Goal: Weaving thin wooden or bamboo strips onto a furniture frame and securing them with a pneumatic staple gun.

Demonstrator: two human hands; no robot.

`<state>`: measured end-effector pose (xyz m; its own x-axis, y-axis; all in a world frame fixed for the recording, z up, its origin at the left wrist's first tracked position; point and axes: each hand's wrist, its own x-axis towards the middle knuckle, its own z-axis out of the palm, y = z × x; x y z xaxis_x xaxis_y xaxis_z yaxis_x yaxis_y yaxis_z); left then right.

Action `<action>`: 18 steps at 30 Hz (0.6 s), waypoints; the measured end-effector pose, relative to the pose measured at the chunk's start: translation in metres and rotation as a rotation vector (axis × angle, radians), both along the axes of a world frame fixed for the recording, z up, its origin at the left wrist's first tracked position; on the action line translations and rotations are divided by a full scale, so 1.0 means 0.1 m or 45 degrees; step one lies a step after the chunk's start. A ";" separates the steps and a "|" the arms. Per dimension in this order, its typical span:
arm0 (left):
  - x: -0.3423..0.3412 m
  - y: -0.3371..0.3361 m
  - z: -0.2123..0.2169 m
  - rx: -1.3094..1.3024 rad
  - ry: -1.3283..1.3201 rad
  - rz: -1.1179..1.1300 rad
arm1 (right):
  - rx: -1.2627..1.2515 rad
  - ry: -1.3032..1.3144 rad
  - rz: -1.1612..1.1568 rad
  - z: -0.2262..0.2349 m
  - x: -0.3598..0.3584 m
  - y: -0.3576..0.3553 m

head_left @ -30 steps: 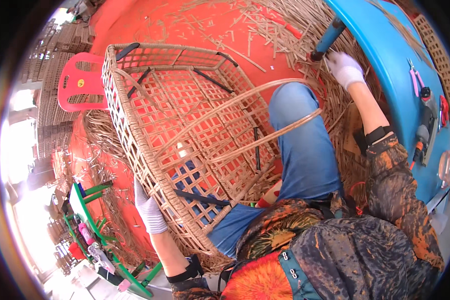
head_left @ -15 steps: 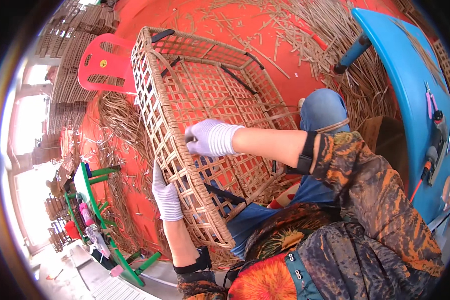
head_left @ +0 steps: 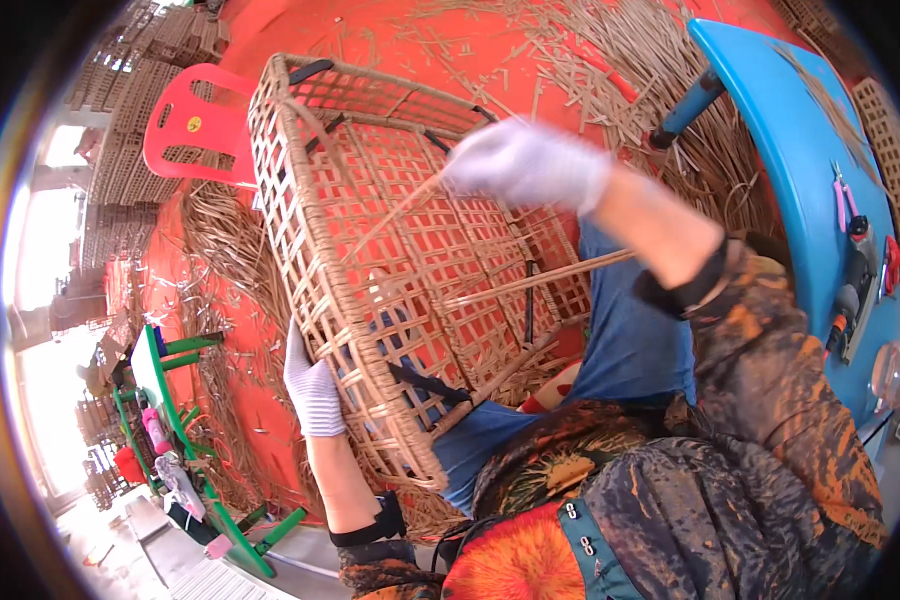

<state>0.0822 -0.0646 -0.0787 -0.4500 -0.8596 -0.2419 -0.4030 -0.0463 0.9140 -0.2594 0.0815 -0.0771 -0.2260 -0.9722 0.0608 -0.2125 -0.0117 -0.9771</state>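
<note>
A large open-weave rattan basket (head_left: 390, 250) rests tilted on my lap, its opening toward me. My left hand (head_left: 313, 388), in a white glove, grips the basket's near rim from outside. My right hand (head_left: 525, 165), also gloved and blurred, is raised over the basket's inside and pinches a long rattan strand (head_left: 400, 212) that runs down toward the woven wall. Two more loose strands (head_left: 540, 280) cross the basket's inside toward my knee.
A blue table (head_left: 810, 190) with small hand tools (head_left: 855, 280) stands at the right. Rattan offcuts (head_left: 590, 60) litter the orange floor. A red plastic chair (head_left: 195, 125) sits behind the basket; a green bench (head_left: 185, 440) with bottles is at lower left.
My right hand came from the floor by the table leg to the basket, then rose higher inside it, pulling a strand. The basket tipped more upright; my left hand stayed on the rim.
</note>
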 end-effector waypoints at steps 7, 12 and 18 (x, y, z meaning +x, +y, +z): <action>0.09 0.02 -0.09 0.119 0.082 0.049 | 0.482 -0.527 -1.383 -0.55 -1.71 2.44; 0.17 0.03 -0.19 0.180 0.165 0.105 | 0.900 0.618 -1.136 -0.97 -1.45 2.68; 0.21 0.03 -0.25 0.139 0.169 0.078 | 0.406 0.991 -0.880 -0.40 -0.70 1.48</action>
